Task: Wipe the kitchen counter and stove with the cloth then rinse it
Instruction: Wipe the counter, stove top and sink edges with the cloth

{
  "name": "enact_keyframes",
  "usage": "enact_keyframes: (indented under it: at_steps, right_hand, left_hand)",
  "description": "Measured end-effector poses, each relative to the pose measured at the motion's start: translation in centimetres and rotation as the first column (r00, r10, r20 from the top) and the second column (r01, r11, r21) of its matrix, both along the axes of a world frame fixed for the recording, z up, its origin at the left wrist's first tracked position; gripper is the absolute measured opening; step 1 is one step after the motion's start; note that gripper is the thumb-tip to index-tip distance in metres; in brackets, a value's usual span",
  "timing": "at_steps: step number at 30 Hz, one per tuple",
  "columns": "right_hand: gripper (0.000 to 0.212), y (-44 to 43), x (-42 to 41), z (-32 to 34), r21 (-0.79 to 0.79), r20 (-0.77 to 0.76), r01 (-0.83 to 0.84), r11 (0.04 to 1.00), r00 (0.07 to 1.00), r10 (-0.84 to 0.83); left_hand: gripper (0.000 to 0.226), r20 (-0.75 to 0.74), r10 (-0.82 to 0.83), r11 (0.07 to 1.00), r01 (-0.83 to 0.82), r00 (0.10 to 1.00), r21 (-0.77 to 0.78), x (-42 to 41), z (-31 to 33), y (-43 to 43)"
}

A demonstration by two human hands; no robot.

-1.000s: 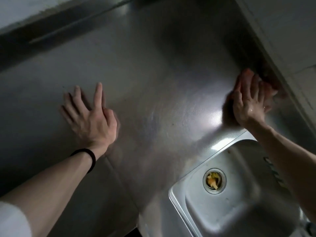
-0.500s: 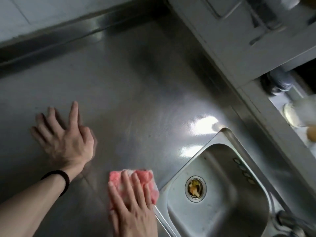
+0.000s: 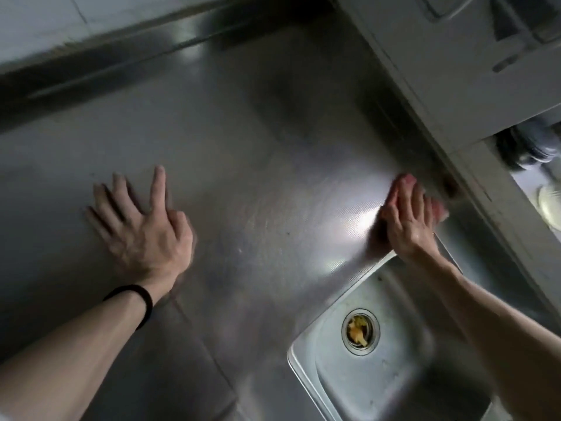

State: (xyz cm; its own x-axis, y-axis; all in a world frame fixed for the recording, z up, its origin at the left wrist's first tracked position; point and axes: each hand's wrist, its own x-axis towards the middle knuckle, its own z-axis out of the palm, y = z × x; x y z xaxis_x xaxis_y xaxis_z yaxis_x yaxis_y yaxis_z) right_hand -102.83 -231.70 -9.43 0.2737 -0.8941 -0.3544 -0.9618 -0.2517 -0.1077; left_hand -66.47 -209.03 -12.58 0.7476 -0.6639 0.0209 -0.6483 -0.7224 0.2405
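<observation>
The stainless steel counter fills most of the view. My left hand lies flat on it with fingers spread, a black band on the wrist. My right hand presses the pink cloth onto the counter by the back wall, just beyond the sink's far corner. Most of the cloth is hidden under the hand; only pink edges show. The stove is out of view.
A steel sink sits at the lower right, with food scraps in its drain. A raised steel ledge runs along the far left edge. A grey wall panel bounds the right side, with blurred items beyond it.
My right hand has swept the cloth from the near edge beside the sink back out to the far wall. The left hand has stayed flat on the counter.
</observation>
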Motion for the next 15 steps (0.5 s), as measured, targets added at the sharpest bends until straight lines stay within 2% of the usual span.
enact_keyframes:
  at_steps: [4, 6, 8, 10, 11, 15]
  right_hand:
    - [0.062, -1.1, 1.9, -1.0, -0.015, 0.034, 0.286, 0.958, 0.958, -0.285]
    - [0.06, -0.5, 2.8, -1.2, -0.042, 0.047, 0.349, 0.936, 0.937, -0.347]
    - [0.061, 1.2, 4.0, -1.3, -0.138, 0.053, 0.392, 0.909, 0.92, -0.389]
    - [0.062, 3.9, 6.0, -0.9, -0.141, 0.116, 0.505, 0.852, 0.863, -0.492]
    - [0.062, 5.5, 6.8, -0.8, -0.109, 0.132, 0.497, 0.861, 0.866, -0.483]
    - [0.059, 14.2, 9.1, -0.6, -0.061, 0.062, 0.292, 0.954, 0.955, -0.288]
  left_hand:
    - [0.072, 0.014, 0.005, 1.0, -0.006, 1.0, 0.024, 0.2, -0.4, 0.1]
    - [0.071, 0.005, 0.016, 1.0, -0.016, 1.0, 0.017, 0.0, -0.3, 0.0]
    - [0.07, 0.004, 0.022, 1.0, -0.022, 1.0, 0.003, -0.2, -0.2, 0.0]
    - [0.069, -0.01, 0.016, 1.0, -0.017, 1.0, -0.015, -0.2, 0.1, 0.0]
    - [0.069, -0.017, 0.016, 1.0, -0.016, 1.0, -0.02, -0.2, 0.2, -0.1]
    - [0.068, -0.111, -0.001, 0.999, -0.005, 0.994, -0.053, 0.3, 1.1, 0.3]
